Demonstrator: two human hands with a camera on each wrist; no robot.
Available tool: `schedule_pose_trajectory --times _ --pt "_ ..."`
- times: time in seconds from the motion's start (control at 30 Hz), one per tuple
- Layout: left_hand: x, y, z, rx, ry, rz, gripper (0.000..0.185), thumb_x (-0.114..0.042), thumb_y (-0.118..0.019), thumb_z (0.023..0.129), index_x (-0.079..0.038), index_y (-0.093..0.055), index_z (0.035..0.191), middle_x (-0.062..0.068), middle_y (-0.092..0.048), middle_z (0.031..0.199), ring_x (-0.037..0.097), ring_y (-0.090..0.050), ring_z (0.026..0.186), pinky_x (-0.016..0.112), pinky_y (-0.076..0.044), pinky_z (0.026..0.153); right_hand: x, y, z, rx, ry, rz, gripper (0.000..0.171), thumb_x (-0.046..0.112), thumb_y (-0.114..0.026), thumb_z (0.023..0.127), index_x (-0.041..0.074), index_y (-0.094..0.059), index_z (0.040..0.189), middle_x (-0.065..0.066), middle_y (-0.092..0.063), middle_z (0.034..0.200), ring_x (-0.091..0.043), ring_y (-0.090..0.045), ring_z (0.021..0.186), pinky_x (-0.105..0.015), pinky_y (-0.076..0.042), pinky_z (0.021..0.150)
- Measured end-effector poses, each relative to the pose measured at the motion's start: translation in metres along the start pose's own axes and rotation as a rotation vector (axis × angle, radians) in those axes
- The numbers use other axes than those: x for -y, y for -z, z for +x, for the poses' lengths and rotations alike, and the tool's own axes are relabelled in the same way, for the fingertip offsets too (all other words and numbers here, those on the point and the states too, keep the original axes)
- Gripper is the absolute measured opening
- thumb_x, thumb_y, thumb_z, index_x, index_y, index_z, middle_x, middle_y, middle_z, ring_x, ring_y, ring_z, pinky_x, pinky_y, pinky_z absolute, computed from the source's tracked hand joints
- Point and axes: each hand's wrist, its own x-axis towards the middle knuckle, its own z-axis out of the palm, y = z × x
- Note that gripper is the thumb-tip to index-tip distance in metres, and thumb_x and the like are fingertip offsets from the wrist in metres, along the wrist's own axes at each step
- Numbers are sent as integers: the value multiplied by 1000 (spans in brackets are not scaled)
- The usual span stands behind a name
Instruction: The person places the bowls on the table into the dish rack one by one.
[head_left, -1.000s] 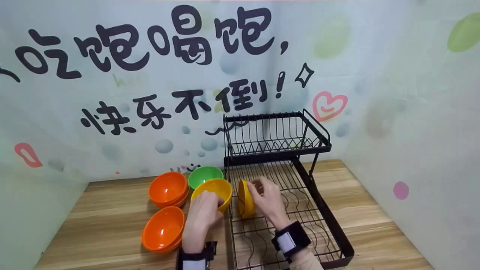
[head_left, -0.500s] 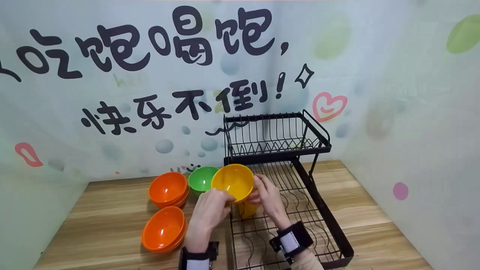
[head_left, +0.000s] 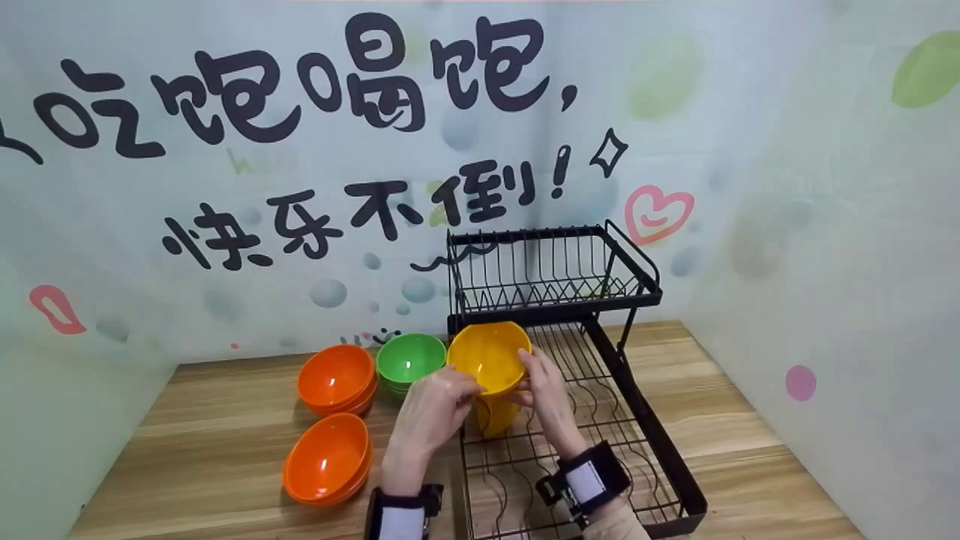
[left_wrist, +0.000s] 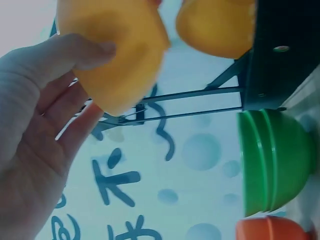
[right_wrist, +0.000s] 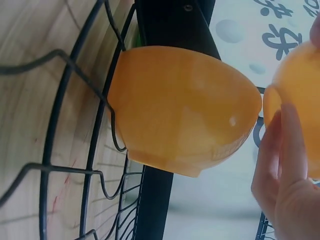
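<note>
Both hands hold a yellow bowl (head_left: 489, 358) tilted toward me above the front left of the black dish rack's lower tier (head_left: 600, 420). My left hand (head_left: 439, 405) grips its near left rim, thumb on the outside (left_wrist: 90, 50). My right hand (head_left: 544, 394) holds its right side, fingers along the wall (right_wrist: 287, 160). A second yellow bowl (head_left: 493, 418) stands on edge between the rack wires just below the held one, and shows close up in the right wrist view (right_wrist: 185, 110).
A green bowl stack (head_left: 411, 358) sits on the wooden table left of the rack. Stacked orange bowls (head_left: 336, 377) and another orange stack (head_left: 328, 457) lie further left. The rack's upper tier (head_left: 551, 270) holds nothing. Walls close in behind and on both sides.
My left hand lifted the yellow bowl off the table and carried it right, over the rack. My right hand let go of the racked bowl and took the lifted bowl's right side.
</note>
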Motion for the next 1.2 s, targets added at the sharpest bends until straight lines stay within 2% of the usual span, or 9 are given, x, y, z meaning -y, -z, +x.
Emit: schedule_pose_trajectory --times 0.13,0.23,0.33,0.4,0.6,0.77,0.87,0.97,1.2 --pt "2 -6 2 -55 -11 -41 19 -4 -78 71 -11 -74 88 3 -73 90 15 -69 86 26 -56 80 0 2 1 -61 15 23 52 36 -43 98 7 -39 141 -23 -59 117 -15 -65 77 -33 -58 75" --pt "3 -9 3 -84 10 -40 24 -5 -78 71 -9 -71 94 5 -72 95 18 -67 91 27 -55 82 1 3 1 -105 35 42 52 37 -45 98 10 -39 142 -22 -55 126 -19 -65 88 -37 -57 79" --pt "3 -11 4 -87 76 -33 27 -8 -76 75 -6 -68 100 8 -70 99 20 -65 92 29 -55 80 1 5 1 -147 56 37 53 38 -46 97 11 -39 142 -21 -51 134 -26 -63 103 -40 -56 82" --pt "3 -12 4 -75 143 -33 28 -12 -75 78 -5 -65 103 9 -68 100 21 -65 91 31 -55 78 2 6 1 -180 66 31 53 38 -47 97 10 -40 141 -20 -50 136 -30 -61 107 -41 -56 82" --pt "5 -14 2 28 366 -26 23 -23 -69 85 -7 -59 100 6 -62 81 17 -58 69 28 -49 56 3 9 3 -251 79 -15 52 37 -48 97 10 -42 140 -22 -50 134 -30 -62 104 -37 -58 76" --pt "6 -19 -3 123 477 -5 23 -27 -64 89 -6 -56 89 5 -55 64 19 -56 56 29 -43 48 3 12 4 -311 94 -112 52 36 -50 96 9 -44 140 -24 -54 119 -30 -61 98 -36 -58 72" --pt "7 -23 -6 191 522 0 25 -27 -65 88 -4 -55 83 7 -54 63 25 -61 58 34 -45 48 3 13 4 -363 114 -191 50 37 -52 95 11 -47 137 -20 -57 110 -24 -60 88 -32 -57 67" --pt "9 -27 -9 248 550 3 24 -25 -66 86 -3 -57 83 11 -59 68 31 -65 65 40 -48 52 2 14 5 -412 141 -261 48 37 -55 94 12 -51 135 -19 -56 108 -23 -57 85 -30 -55 64" --pt "14 -33 -13 307 565 11 18 -17 -66 84 0 -60 82 21 -66 79 35 -66 69 45 -51 58 1 13 6 -484 173 -406 52 37 -62 89 15 -51 135 -17 -46 114 -28 -52 98 -39 -53 80"
